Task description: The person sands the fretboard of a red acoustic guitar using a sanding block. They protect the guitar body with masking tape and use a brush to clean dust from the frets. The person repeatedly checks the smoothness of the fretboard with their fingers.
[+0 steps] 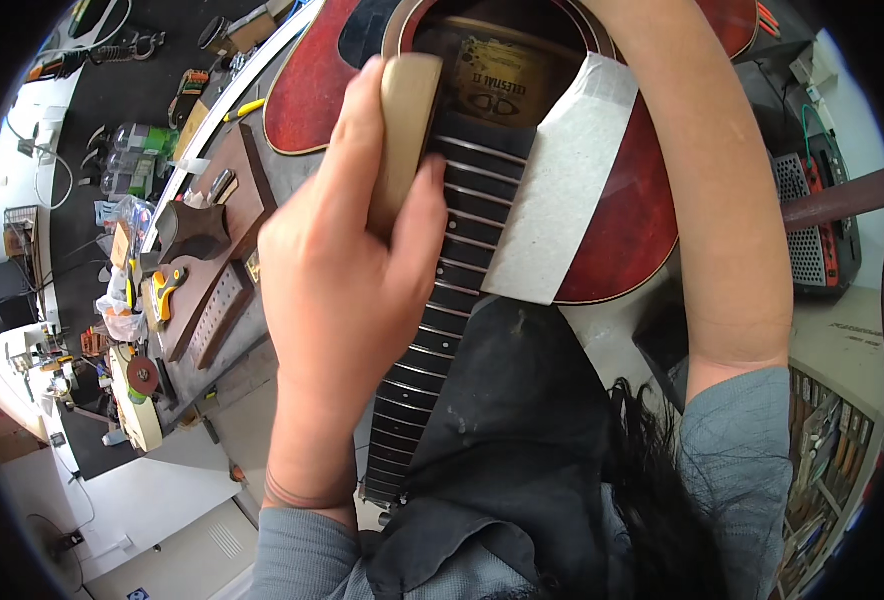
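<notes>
The left hand (347, 270) is clamped around a tan sanding block (404, 135), fingers wrapped over its top edge and thumb pressed along the near side, and the block sits on the dark fretboard (452, 270) of a red acoustic guitar (312, 90). The block rests right at the upper frets, just short of the soundhole (492, 60), standing lengthwise along the neck. The guitar lies flat in front of the person, body away, neck running down toward the chest and under a dark apron (502, 440).

On the far side of the fretboard, a strip of pale masking paper (567, 170) covers the red top, touching the fretboard's edge. The right forearm (722, 200) reaches up across the guitar's body and out past the top of the picture; the right hand itself is out of sight, so its grip cannot be told.

Over to the left, the workbench (262, 300) carries a dark wooden block (197, 232), a perforated board (214, 315) and a yellow-handled tool (167, 290). To the right stands a grey and red amplifier (812, 220), well clear of the work.
</notes>
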The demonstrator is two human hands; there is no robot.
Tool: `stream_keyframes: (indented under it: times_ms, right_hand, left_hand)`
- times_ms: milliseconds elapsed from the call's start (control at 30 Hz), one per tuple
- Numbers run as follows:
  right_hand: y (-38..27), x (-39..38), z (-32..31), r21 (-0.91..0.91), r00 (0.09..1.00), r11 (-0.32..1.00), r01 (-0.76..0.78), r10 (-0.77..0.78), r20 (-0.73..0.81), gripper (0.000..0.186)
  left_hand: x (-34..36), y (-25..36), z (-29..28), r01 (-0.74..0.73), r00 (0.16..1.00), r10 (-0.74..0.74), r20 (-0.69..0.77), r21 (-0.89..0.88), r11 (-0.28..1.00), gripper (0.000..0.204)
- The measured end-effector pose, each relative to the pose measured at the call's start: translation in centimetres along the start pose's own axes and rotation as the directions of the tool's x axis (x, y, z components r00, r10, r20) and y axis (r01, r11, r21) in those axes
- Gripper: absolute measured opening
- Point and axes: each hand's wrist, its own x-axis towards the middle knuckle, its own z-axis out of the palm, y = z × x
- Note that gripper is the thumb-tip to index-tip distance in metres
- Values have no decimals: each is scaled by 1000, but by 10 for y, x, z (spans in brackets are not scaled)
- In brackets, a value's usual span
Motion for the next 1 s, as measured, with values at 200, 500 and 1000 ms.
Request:
stream_keyframes:
  times_ms: [200, 500, 1000]
  right_hand:
    - [-17, 0, 0, 75, 1000, 997, 10, -12, 28, 60]
    - [-1, 2, -6, -13, 1000, 1000, -13, 13, 17, 56]
    - [-14, 0, -2, 109, 999, 994, 0, -5, 49, 51]
  left_hand:
    - [-27, -15, -6, -12, 999, 10, -50, -36, 999, 58]
    - [-21, -9, -4, -39, 999, 40, 18, -15, 999, 59]
    - [-18, -13, -3, -30, 999, 31, -19, 13, 999, 60]
